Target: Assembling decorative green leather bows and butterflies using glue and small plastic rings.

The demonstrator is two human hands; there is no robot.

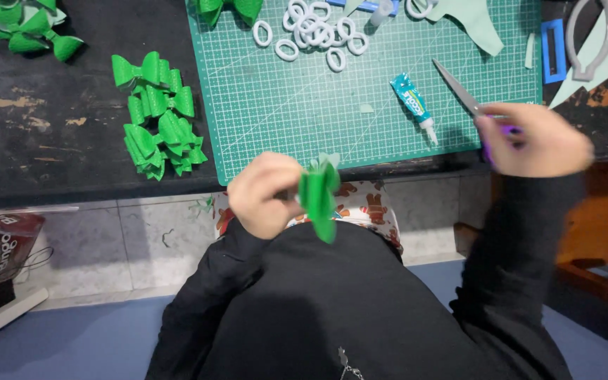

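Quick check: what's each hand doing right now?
Left hand: closed on a green bow piece.
Right hand: closed on scissors.

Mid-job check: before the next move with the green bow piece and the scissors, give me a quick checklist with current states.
1. Left hand grips the folded green bow piece: ok.
2. Right hand holds the scissors: ok, though blurred.
3. Scissor blades apart from the bow piece: ok, blades point away over the cutting mat.
4. Glue tube within reach on the mat: ok; cap state cannot tell.
5. White rings available at the mat's far edge: ok.
6. Finished green bows piled off the mat: ok.
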